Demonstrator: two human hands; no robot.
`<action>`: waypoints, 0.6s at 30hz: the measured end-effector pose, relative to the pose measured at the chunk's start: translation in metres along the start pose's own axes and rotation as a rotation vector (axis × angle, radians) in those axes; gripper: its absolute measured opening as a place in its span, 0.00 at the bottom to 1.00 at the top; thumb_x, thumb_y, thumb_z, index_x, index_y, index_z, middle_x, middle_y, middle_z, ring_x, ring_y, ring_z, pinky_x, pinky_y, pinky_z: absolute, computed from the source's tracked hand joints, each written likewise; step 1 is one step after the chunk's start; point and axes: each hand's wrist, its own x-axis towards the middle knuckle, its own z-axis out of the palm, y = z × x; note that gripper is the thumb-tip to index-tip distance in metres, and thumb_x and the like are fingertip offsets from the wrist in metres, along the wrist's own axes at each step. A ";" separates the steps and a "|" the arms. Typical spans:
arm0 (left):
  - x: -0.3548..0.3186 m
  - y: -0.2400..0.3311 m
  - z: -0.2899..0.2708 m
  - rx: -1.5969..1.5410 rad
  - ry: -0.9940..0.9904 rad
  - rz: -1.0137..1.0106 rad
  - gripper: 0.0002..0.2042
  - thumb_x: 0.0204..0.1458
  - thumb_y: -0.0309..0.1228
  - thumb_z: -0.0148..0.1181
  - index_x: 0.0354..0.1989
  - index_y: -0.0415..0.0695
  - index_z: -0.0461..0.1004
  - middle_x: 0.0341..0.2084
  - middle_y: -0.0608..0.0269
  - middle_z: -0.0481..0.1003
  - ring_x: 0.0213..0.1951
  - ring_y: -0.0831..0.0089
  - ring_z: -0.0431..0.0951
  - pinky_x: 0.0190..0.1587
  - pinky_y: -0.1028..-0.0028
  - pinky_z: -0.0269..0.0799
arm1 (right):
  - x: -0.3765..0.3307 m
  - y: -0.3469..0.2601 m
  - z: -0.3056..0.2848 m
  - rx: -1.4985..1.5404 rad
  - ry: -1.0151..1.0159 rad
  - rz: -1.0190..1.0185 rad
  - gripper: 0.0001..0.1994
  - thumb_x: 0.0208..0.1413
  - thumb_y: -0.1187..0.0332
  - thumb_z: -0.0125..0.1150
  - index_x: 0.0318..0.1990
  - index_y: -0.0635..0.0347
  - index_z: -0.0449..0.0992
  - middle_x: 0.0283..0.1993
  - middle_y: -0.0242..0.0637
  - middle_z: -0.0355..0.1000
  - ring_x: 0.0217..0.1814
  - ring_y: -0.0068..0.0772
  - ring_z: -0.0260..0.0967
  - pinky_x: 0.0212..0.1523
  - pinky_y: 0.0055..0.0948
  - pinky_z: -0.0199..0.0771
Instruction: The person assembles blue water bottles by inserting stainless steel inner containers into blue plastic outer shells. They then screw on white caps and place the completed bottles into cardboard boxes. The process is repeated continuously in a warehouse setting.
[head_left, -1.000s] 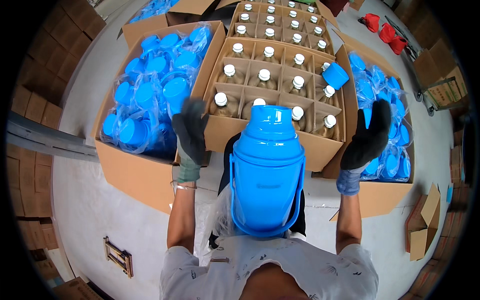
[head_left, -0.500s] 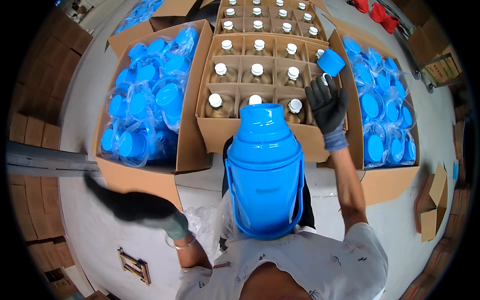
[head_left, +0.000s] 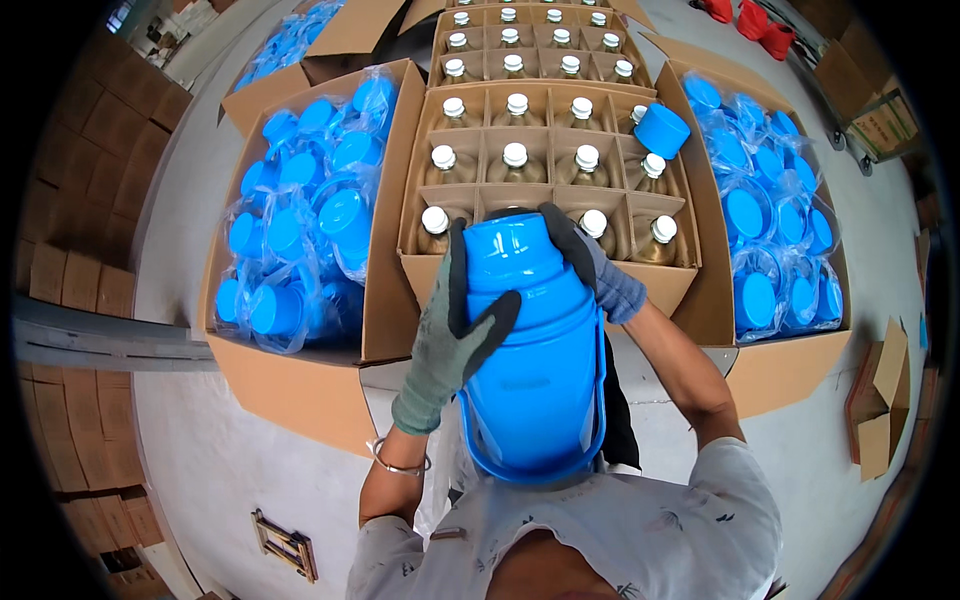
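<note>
A blue plastic thermos flask (head_left: 530,400) with a carrying handle stands at my lap, its narrowed neck toward the carton. My left hand (head_left: 450,330), in a grey-green and black glove, wraps the left side of its neck and shoulder, thumb across the front. On the right side of the neck, my right hand (head_left: 597,265) presses in a dark glove, its fingertips partly hidden behind the rim. Just beyond is a divided carton (head_left: 640,280) of clear bottles with white caps. A loose blue cup-shaped lid (head_left: 661,130) rests at its right edge, over the bottles.
At left, an open carton (head_left: 385,250) holds several blue lids in plastic bags; a similar carton (head_left: 705,270) stands at right. Another divided carton of bottles (head_left: 512,64) sits farther back. A small folding stool (head_left: 284,545) lies on the floor at lower left.
My left hand has swung in from the left onto the flask's neck. My right hand has come back from near the loose lid to the flask's right side. The view has shifted slightly.
</note>
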 end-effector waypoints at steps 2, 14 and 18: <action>-0.003 -0.009 -0.008 -0.186 0.011 0.075 0.33 0.55 0.32 0.53 0.67 0.37 0.45 0.65 0.50 0.51 0.66 0.60 0.52 0.66 0.65 0.46 | -0.010 0.000 -0.013 0.010 0.031 -0.005 0.24 0.64 0.56 0.42 0.59 0.65 0.62 0.60 0.44 0.62 0.61 0.34 0.61 0.61 0.31 0.61; -0.020 -0.127 0.029 -0.760 -0.081 0.006 0.25 0.63 0.40 0.39 0.67 0.45 0.47 0.65 0.53 0.52 0.64 0.63 0.55 0.65 0.65 0.54 | -0.053 -0.082 0.082 -0.997 0.527 -0.562 0.27 0.59 0.62 0.52 0.63 0.62 0.57 0.63 0.46 0.57 0.66 0.41 0.54 0.64 0.37 0.56; -0.015 -0.110 0.007 -0.350 -0.108 -0.005 0.25 0.62 0.38 0.40 0.66 0.43 0.49 0.63 0.49 0.54 0.64 0.58 0.56 0.64 0.64 0.55 | -0.030 -0.076 0.071 -0.910 0.199 -0.197 0.30 0.54 0.57 0.59 0.62 0.60 0.59 0.62 0.45 0.58 0.64 0.39 0.57 0.62 0.35 0.58</action>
